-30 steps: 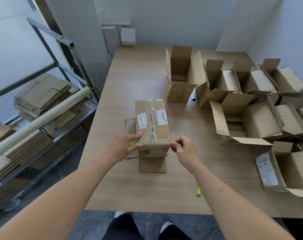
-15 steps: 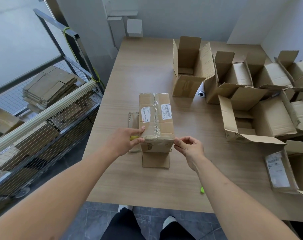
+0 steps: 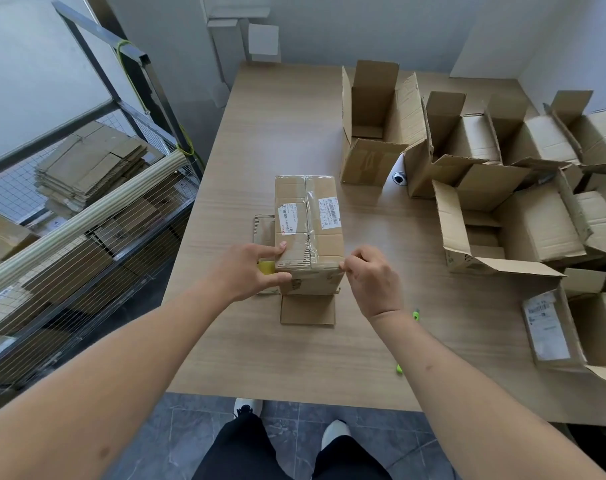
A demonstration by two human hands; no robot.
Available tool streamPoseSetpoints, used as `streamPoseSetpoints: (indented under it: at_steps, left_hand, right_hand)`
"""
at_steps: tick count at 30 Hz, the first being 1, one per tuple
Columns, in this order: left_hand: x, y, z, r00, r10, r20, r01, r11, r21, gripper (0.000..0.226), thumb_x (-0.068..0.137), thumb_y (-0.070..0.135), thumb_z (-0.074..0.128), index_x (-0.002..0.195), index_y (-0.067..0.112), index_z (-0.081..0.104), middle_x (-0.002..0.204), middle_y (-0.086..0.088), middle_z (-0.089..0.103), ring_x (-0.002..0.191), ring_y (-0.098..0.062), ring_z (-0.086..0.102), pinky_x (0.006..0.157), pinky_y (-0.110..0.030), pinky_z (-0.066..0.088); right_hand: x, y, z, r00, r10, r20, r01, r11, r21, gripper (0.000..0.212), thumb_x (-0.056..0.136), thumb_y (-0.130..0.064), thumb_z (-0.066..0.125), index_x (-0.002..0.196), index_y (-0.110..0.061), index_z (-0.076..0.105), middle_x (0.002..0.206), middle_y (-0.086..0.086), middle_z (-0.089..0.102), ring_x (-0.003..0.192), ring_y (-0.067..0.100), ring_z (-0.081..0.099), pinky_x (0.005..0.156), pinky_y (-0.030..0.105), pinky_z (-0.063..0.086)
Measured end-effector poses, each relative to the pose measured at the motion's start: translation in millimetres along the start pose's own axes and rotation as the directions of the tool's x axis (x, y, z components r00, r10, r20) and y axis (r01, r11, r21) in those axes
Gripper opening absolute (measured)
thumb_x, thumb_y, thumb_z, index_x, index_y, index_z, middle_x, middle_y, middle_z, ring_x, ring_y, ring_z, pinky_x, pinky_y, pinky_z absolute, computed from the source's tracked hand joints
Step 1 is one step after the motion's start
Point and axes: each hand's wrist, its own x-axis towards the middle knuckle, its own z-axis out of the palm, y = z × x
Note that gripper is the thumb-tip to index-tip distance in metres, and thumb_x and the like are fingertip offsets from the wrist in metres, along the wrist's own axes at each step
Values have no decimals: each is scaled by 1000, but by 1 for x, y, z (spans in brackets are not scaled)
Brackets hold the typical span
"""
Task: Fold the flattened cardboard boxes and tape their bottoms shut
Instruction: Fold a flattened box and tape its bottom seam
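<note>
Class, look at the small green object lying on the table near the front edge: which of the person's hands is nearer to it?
Right. The right hand pinches the box's near right corner, just above the green object beside its wrist. The left hand holds the box's opposite side, farther away.

Bare table (image 3: 260,140) left of, beyond taped box (image 3: 308,216); open boxes (image 3: 502,188) crowd right.
</note>
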Motion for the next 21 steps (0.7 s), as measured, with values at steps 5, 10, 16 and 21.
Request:
streamPoseSetpoints:
  at_steps: [5, 10, 16, 21]
  left_hand:
    - [1, -1, 13, 993, 42, -112, -20, 981, 191, 62, 87, 65, 71, 144, 49, 55, 110, -1, 77, 96, -23, 70, 76, -38, 58]
    - [1, -2, 18, 993, 26, -114, 1, 973, 230, 60, 89, 68, 66, 145, 53, 51, 108, -2, 76, 97, -26, 70, 74, -37, 56]
    - [-2, -4, 15, 991, 79, -107, -59, 982, 179, 62, 89, 67, 66, 147, 51, 50, 114, 1, 77, 101, -24, 70, 80, -41, 59]
    - [-7, -20, 5, 993, 95, 74, -86, 990, -116, 69, 86, 56, 63, 151, 56, 42, 87, 7, 73, 78, -17, 67, 80, -37, 58]
  right_hand:
    - [12, -18, -10, 987, -36, 159, 71, 973, -222, 38, 63, 15, 65, 80, -15, 51, 86, 3, 49, 69, 26, 46, 48, 31, 31]
    - [9, -41, -7, 968, -198, 154, 211, 975, -69, 37, 70, -5, 76, 105, -19, 70, 105, 4, 61, 86, 29, 59, 72, 38, 53]
    - [2, -57, 30, 976, -219, -15, 219, 976, -13, 15, 84, -23, 80, 97, -30, 78, 98, -6, 69, 90, 24, 64, 68, 37, 55]
    - [2, -53, 42, 970, -202, -135, 190, 977, -99, 14, 89, -14, 74, 91, -27, 78, 98, -7, 70, 89, 24, 64, 70, 37, 55]
